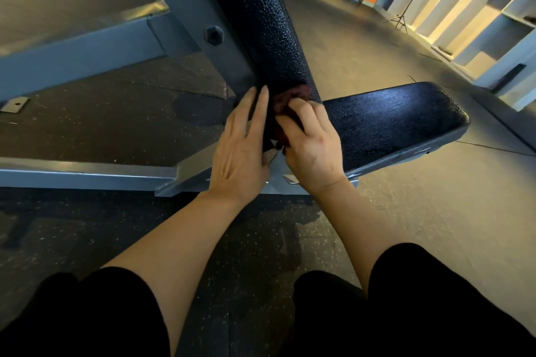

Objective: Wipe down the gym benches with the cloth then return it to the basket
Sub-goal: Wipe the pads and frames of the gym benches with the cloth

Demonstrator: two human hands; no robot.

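Observation:
A black padded backrest (255, 23) of a gym bench slopes up from the centre, and its black seat pad (394, 116) lies to the right. A dark reddish cloth (285, 100) is bunched at the lower end of the backrest. My right hand (313, 145) grips the cloth with curled fingers and holds it against the pad. Beside it, my left hand (242, 148) rests with straight fingers on the left edge of the backrest's lower end. No basket is in view.
The bench's blue-grey steel frame (87, 174) runs across the left and under my hands. Speckled rubber flooring (116, 130) surrounds it. White cubby shelves (475, 17) line the right wall, with a thin tripod stand (403, 17) in front. My dark-clothed legs fill the bottom.

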